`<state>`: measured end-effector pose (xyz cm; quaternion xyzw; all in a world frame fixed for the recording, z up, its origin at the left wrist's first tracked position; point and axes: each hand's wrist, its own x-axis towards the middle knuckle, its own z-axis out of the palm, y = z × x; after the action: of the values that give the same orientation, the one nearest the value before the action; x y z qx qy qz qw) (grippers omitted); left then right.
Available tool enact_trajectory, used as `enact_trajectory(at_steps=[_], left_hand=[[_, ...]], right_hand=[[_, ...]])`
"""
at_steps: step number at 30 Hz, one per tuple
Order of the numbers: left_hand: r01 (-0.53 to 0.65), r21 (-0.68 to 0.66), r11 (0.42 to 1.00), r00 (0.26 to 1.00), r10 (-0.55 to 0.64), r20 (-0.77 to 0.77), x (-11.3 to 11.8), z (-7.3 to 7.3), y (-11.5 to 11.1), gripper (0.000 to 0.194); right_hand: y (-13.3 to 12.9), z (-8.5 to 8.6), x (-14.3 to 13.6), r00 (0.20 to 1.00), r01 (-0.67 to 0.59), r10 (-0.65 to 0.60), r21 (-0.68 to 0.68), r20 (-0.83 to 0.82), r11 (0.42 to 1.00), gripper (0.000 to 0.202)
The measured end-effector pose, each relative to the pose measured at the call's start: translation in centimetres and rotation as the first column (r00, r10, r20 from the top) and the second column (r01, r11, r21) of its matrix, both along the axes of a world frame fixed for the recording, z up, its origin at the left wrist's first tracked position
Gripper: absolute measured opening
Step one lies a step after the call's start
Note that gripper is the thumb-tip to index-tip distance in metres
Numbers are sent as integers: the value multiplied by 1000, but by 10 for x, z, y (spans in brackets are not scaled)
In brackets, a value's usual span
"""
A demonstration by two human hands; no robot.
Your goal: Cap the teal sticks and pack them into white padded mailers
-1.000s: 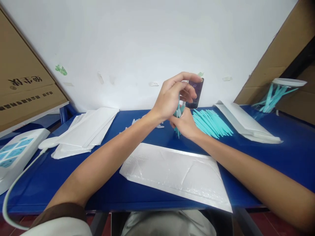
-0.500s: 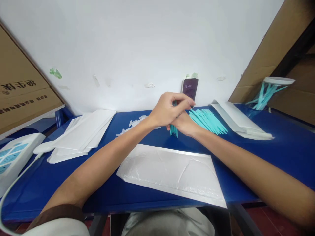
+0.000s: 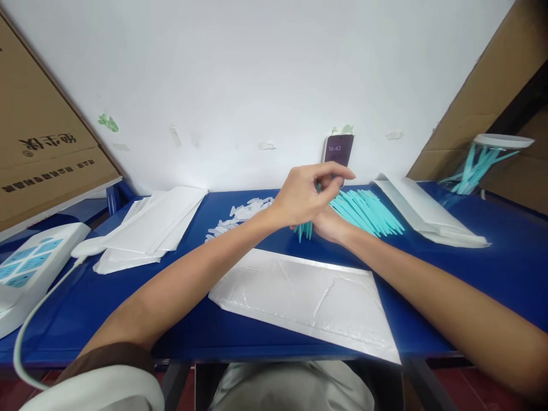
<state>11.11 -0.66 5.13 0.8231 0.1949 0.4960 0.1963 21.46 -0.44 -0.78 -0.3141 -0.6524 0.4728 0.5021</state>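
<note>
Here, a bunch of sticks [image 3: 303, 230] is held upright, wrapped by the right hand [image 3: 329, 224]. The left hand [image 3: 302, 195] is curled above, grip unclear. Probably light and slippery, the bunch is best held mid-length.

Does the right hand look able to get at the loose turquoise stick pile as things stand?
Probably not straight away: the right hand seems busy gripping a stick bundle, though the loose pile lies uncovered close beside that hand.

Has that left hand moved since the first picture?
Yes, downward: the left hand reached the top of the phone then; now it overlaps only the lower part.
</note>
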Motion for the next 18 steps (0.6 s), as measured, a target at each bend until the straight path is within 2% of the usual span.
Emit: enact_trajectory(at_steps=[5,11,15,18], left_hand=[[-55,-118,992,990,70,126,-3,-2,2,19],[-5,-163,987,977,40,211,-2,-7,-5,17],[-45,-119,992,974,70,215,0,-10,-10,17],[-15,-34,999,993,19,114,-6,0,-10,19]], right_hand=[[0,2,1,985,-94,90,25,149,995,16],[-4,8,6,947,-135,89,129,308,983,21],[-4,8,2,968,4,-59,221,243,975,21],[3,2,0,977,127,-160,222,139,967,19]])
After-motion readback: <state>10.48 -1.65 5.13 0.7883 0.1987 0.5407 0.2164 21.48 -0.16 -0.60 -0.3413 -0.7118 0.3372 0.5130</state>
